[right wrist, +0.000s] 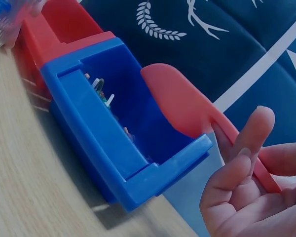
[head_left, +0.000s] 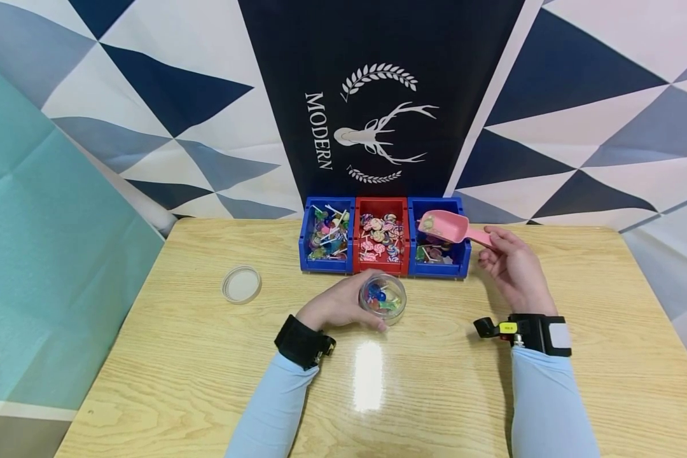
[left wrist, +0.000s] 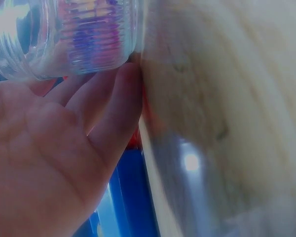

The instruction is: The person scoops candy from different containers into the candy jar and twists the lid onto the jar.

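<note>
My left hand (head_left: 339,304) grips a clear jar (head_left: 398,314) on the table, thumb at its near side and fingers behind it. Blue, green and reddish candy-like pieces lie inside the jar. In the left wrist view the fingers curve along the ribbed glass of the jar (left wrist: 128,37). My right hand (head_left: 518,270) holds a pink scoop (head_left: 453,228) by its handle, with a few pale pieces in its bowl. The scoop is over the right blue bin (head_left: 443,270), which holds small lollipop-like pieces. In the right wrist view the scoop (right wrist: 180,101) tilts above that bin.
Left of the right bin stand a red bin (head_left: 380,202) with swirled lollipops and another blue bin (head_left: 326,265) with mixed pieces. A white round lid (head_left: 242,284) lies on the wooden table (head_left: 206,369) at left. A patterned backdrop (head_left: 378,38) rises right behind the bins.
</note>
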The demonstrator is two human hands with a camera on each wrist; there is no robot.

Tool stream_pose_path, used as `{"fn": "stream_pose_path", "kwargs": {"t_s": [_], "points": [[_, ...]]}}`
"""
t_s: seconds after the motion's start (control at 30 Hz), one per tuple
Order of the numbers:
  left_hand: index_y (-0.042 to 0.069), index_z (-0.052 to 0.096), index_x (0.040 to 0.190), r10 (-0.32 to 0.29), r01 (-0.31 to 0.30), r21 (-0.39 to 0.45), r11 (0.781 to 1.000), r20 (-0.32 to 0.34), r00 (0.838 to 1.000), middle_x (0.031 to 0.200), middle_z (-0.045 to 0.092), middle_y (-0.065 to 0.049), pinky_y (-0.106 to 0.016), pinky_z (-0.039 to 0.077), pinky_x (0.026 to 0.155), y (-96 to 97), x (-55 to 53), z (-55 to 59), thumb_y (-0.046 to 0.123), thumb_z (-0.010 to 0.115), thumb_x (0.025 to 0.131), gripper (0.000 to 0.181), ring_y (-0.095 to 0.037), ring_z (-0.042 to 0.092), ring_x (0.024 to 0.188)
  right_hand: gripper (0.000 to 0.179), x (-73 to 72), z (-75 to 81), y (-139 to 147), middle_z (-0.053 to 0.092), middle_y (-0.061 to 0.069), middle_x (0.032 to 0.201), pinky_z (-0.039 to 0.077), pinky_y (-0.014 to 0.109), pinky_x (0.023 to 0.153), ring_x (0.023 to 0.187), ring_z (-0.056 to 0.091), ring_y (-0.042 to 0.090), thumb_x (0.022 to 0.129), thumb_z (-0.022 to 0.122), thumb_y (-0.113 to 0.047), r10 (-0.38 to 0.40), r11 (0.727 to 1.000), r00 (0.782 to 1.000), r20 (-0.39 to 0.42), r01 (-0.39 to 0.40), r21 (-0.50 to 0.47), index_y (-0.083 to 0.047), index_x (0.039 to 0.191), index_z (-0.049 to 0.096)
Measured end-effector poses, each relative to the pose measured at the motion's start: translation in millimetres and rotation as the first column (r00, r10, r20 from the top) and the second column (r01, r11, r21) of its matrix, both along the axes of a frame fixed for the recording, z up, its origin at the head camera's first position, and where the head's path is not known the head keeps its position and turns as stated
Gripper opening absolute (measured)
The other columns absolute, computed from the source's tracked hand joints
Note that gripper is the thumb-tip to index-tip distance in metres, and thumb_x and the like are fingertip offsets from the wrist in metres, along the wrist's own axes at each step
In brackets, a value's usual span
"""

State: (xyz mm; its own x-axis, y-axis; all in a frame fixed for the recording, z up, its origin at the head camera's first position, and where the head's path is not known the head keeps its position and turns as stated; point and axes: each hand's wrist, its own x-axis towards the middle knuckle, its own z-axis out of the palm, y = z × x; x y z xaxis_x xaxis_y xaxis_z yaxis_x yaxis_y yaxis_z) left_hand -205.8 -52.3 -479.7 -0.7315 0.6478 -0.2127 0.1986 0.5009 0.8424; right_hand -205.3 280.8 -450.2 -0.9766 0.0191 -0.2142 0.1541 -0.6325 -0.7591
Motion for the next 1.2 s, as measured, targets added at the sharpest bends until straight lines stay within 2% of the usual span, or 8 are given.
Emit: {"fn": "stream_pose_path", "kwargs": {"t_s": [0.23, 0.37, 0.47, 0.57, 0.63, 0.8, 0.9, 1.2], "points": [[0.028, 0.043, 0.144, -0.005, 0.005, 0.011, 1.0, -0.001, 1.0, 0.135, 0.054, 0.005, -0.044, 0.039, 0.109, -0.7, -0.1, -1.0, 0.036, 0.093, 0.069, 0.09, -0.015, 0.048, 0.127, 0.019, 4.2, 8.7, -4.3, 0.071, 0.009, 0.091, 0.055, 0.025, 0.061, 0.06, 0.06, 0.016, 0.102, 0.058, -0.011, 0.003, 0.999, 1.0, -0.029, -0.002, 0.046, -0.001, 0.117, 0.061], [0.028, 0.043, 0.144, -0.005, 0.005, 0.01, 1.0, 0.0, 1.0, 0.135, 0.054, 0.005, -0.043, 0.038, 0.109, -0.8, 0.1, -1.1, 0.036, 0.093, 0.069, 0.09, -0.015, 0.048, 0.126, 0.016, 6.0, 14.8, -11.0, 0.07, 0.008, 0.084, 0.055, 0.022, 0.058, 0.058, 0.059, 0.014, 0.102, 0.058, -0.013, 0.051, 0.988, 0.996, -0.08, -0.039, 0.146, -0.003, 0.113, 0.064], [0.028, 0.042, 0.144, -0.004, 0.003, 0.01, 1.0, 0.005, 1.0, 0.135, 0.054, 0.006, -0.043, 0.038, 0.11, -0.4, 0.1, -0.8, 0.035, 0.093, 0.07, 0.09, -0.015, 0.048, 0.126, 0.016, 7.7, 19.4, -17.7, 0.068, 0.007, 0.082, 0.054, 0.02, 0.057, 0.058, 0.058, 0.013, 0.102, 0.058, -0.014, 0.121, 0.965, 0.984, -0.127, -0.087, 0.249, -0.003, 0.112, 0.063], [0.027, 0.042, 0.145, -0.001, 0.001, 0.008, 1.0, 0.009, 1.0, 0.135, 0.054, 0.005, -0.043, 0.038, 0.11, 0.0, 0.0, -0.6, 0.034, 0.092, 0.07, 0.09, -0.015, 0.048, 0.126, 0.019, 9.6, 23.9, -24.5, 0.067, 0.004, 0.081, 0.052, 0.02, 0.056, 0.058, 0.058, 0.012, 0.102, 0.058, -0.018, 0.203, 0.913, 0.968, -0.147, -0.133, 0.386, -0.004, 0.114, 0.061], [0.026, 0.041, 0.146, 0.002, -0.002, 0.008, 1.0, 0.015, 1.0, 0.136, 0.054, 0.005, -0.043, 0.037, 0.11, 0.3, 0.0, -0.5, 0.033, 0.092, 0.071, 0.091, -0.015, 0.048, 0.126, 0.02, 10.6, 27.0, -28.8, 0.065, 0.003, 0.079, 0.052, 0.021, 0.057, 0.058, 0.058, 0.013, 0.102, 0.058, -0.021, 0.253, 0.866, 0.956, -0.147, -0.156, 0.476, -0.005, 0.114, 0.06], [0.024, 0.041, 0.147, 0.002, -0.002, 0.02, 1.0, 0.029, 1.0, 0.137, 0.054, 0.004, -0.042, 0.036, 0.111, 0.2, 0.1, 0.2, 0.029, 0.092, 0.071, 0.092, -0.015, 0.048, 0.126, 0.021, 12.8, 34.3, -36.7, 0.062, 0.007, 0.076, 0.054, 0.025, 0.062, 0.06, 0.06, 0.018, 0.104, 0.054, -0.023, 0.349, 0.694, 0.929, -0.123, -0.168, 0.7, -0.007, 0.117, 0.059], [0.024, 0.041, 0.146, -0.002, 0.001, 0.035, 0.999, 0.034, 0.999, 0.135, 0.055, 0.005, -0.041, 0.036, 0.111, -0.4, -0.1, 0.1, 0.028, 0.093, 0.071, 0.091, -0.014, 0.049, 0.125, 0.022, 14.4, 37.1, -39.0, 0.061, 0.009, 0.079, 0.055, 0.027, 0.067, 0.063, 0.061, 0.021, 0.106, 0.051, -0.023, 0.39, 0.613, 0.914, -0.113, -0.166, 0.772, -0.007, 0.121, 0.057], [0.025, 0.043, 0.144, -0.005, 0.003, 0.048, 0.999, 0.027, 1.0, 0.132, 0.055, 0.006, -0.04, 0.038, 0.109, -1.0, -0.3, -0.5, 0.029, 0.093, 0.071, 0.089, -0.013, 0.049, 0.123, 0.026, 19.0, 45.5, -42.9, 0.06, 0.014, 0.081, 0.055, 0.029, 0.069, 0.068, 0.063, 0.024, 0.107, 0.047, -0.02, 0.437, 0.518, 0.89, -0.13, -0.131, 0.845, -0.003, 0.125, 0.054]]}}
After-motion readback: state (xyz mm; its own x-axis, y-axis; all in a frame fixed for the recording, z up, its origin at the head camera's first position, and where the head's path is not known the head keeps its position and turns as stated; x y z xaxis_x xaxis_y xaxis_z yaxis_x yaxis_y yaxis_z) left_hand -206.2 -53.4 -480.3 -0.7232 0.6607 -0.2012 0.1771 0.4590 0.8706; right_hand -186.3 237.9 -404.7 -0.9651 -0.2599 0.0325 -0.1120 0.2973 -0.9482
